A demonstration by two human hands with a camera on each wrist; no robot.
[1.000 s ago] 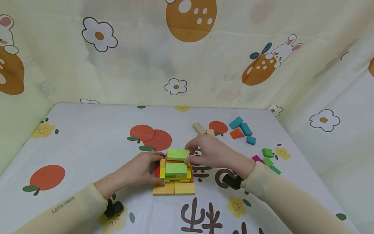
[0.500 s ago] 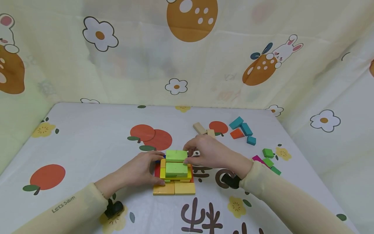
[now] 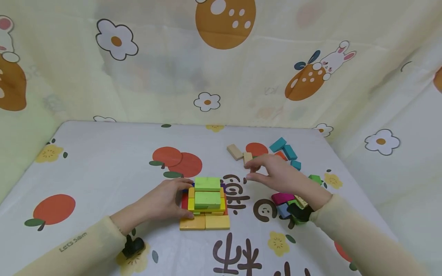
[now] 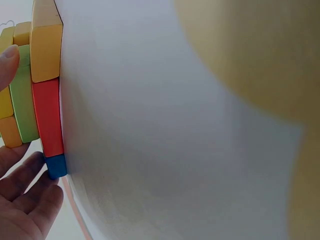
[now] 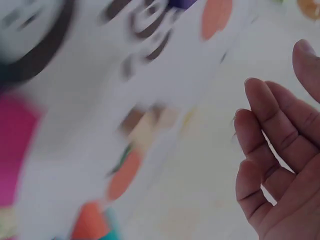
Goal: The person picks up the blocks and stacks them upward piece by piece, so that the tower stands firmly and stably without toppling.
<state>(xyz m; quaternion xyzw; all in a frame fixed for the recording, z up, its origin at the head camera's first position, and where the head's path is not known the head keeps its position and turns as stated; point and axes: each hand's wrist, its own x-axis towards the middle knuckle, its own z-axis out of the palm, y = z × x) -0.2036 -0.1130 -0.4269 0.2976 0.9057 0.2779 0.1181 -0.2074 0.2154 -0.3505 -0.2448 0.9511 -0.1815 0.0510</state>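
Note:
A layered stack of colored wooden blocks (image 3: 200,222) stands on the table, with yellow, red, orange and light green pieces. A light green block (image 3: 207,184) lies across its top. My left hand (image 3: 164,199) holds the stack from the left, thumb at the front and fingers toward the back. In the left wrist view the thumb (image 4: 7,65) lies against the upper layers, and the fingers (image 4: 37,195) are at the end near a blue block (image 4: 56,166). My right hand (image 3: 276,174) is in the air right of the stack, holding nothing, near a pale wooden block (image 3: 247,158).
Another pale wooden block (image 3: 235,152) lies behind the stack. Blue blocks (image 3: 277,144) and an orange block (image 3: 281,155) lie at the back right. Below my right wrist is a pile with a magenta block (image 3: 282,198). A printed cloth (image 3: 103,161) covers the table.
My right hand lowered the light green block onto the stack's top, let go and moved away to the right. My left hand has stayed in place.

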